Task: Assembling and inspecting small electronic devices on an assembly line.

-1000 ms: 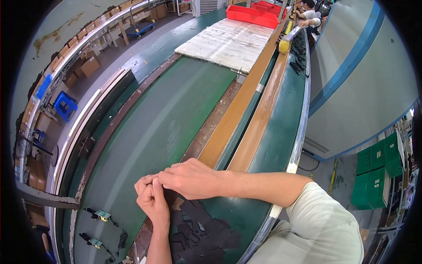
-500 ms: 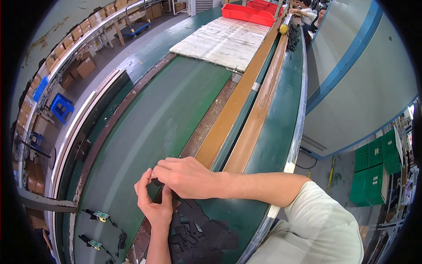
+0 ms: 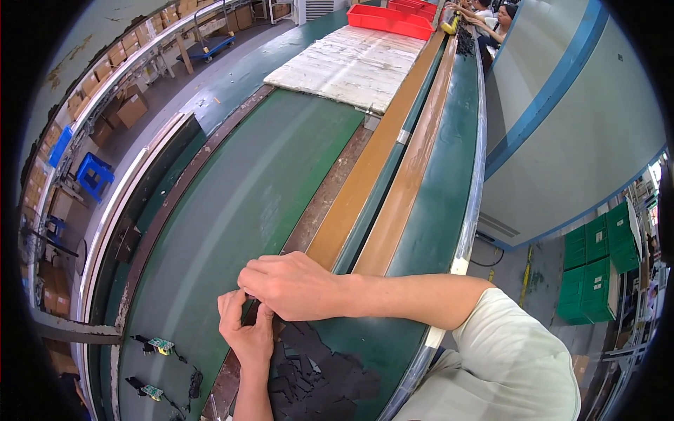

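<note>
1. Because the right grip point(image 3: 293, 284) and left grip point(image 3: 247, 335) curl together, what they hold cannot be told.
2. Fingertips should meet squarely, pressing lightly.
3. Black sheet pieces point(image 3: 319, 375) lie right of the left grip.

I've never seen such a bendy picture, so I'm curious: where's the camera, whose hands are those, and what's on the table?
There's no robot here. A person wears the camera on their head, looking down; its wide lens bends straight edges.

Those are the person's own left hand and right hand, meeting at the fingers. Anything they hold is too hidden to name.

Beside the left forearm is a pile of flat black pieces. Left of that hand, two small green circuit boards lie on a long green surface.
</note>
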A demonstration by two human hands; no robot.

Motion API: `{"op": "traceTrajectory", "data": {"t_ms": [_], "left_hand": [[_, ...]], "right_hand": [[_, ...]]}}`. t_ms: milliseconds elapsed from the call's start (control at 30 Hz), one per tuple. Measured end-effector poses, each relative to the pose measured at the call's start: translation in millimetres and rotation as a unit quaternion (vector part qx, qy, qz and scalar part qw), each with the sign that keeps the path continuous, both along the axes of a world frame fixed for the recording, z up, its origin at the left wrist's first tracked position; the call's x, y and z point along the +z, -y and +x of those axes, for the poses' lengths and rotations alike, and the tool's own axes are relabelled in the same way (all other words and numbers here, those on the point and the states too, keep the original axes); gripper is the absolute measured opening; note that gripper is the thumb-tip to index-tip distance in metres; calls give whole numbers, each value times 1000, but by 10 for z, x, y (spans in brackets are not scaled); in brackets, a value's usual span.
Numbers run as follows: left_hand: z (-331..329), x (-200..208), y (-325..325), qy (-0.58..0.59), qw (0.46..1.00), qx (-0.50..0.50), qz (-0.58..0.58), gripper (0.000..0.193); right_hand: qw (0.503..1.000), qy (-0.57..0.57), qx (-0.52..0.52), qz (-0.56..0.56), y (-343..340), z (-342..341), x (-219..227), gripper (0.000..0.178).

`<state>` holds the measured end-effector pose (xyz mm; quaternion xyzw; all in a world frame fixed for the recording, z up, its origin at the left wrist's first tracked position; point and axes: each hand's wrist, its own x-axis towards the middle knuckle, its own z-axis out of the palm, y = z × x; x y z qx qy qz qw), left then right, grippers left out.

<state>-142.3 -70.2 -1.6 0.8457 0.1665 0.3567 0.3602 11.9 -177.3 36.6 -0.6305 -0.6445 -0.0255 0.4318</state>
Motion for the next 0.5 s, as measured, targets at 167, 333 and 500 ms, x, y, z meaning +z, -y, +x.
{"op": "traceTrajectory", "data": {"t_ms": [167,333,500], "left_hand": [[-16,-44,-10,-7,999,-20,-35,32],[-27,-48,4,-9,997,-25,-69,30],[-20,-75,47,18,985,-18,-172,28]], "right_hand": [[1000,4,8,14,1,21,-13,14],[1000,-11,16,12,-6,24,-34,15],[998,-44,32,8,-27,23,-51,22]]}}
